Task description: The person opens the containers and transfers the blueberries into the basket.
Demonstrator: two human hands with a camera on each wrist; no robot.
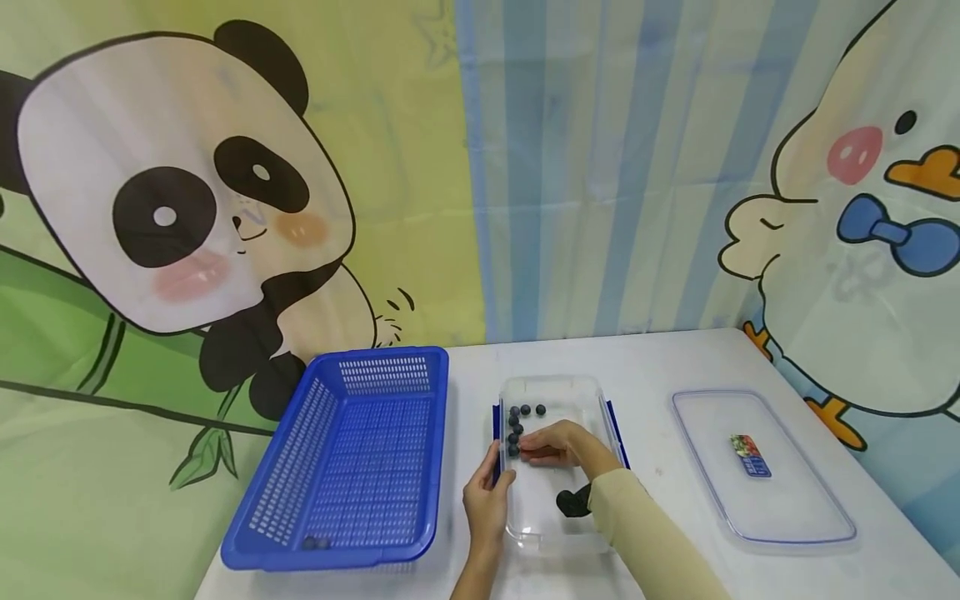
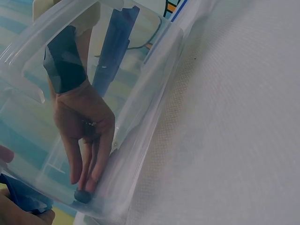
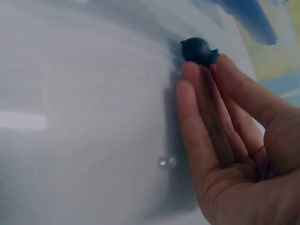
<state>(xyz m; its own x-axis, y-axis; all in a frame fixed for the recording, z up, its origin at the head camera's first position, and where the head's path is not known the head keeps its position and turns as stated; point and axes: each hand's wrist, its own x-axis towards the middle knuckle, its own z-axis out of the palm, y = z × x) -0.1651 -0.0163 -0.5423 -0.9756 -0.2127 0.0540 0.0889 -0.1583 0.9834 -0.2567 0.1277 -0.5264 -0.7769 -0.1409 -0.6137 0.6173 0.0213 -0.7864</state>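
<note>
A clear plastic box (image 1: 555, 500) with blue side clips stands on the table. Several blueberries (image 1: 541, 410) line its left wall and far left corner. My left hand (image 1: 487, 502) grips the box's left side, thumb at the rim; only part of it shows in the left wrist view, by a blue clip (image 2: 26, 199). Inside the box, my right hand (image 1: 558, 446) reaches down at the left wall. Its nearly straight fingers and thumb come together against a blueberry (image 3: 194, 50), which sits just past the fingertips. Through the clear wall, the left wrist view shows those fingertips over a blueberry (image 2: 83, 196).
A blue slotted basket (image 1: 438, 467) stands left of the box, with blueberries (image 1: 316, 543) in its near corner. To the right lies a clear lid (image 1: 795, 492) bearing a colourful label (image 1: 750, 455). A patterned curtain (image 1: 585, 167) hangs behind the white table (image 1: 652, 367).
</note>
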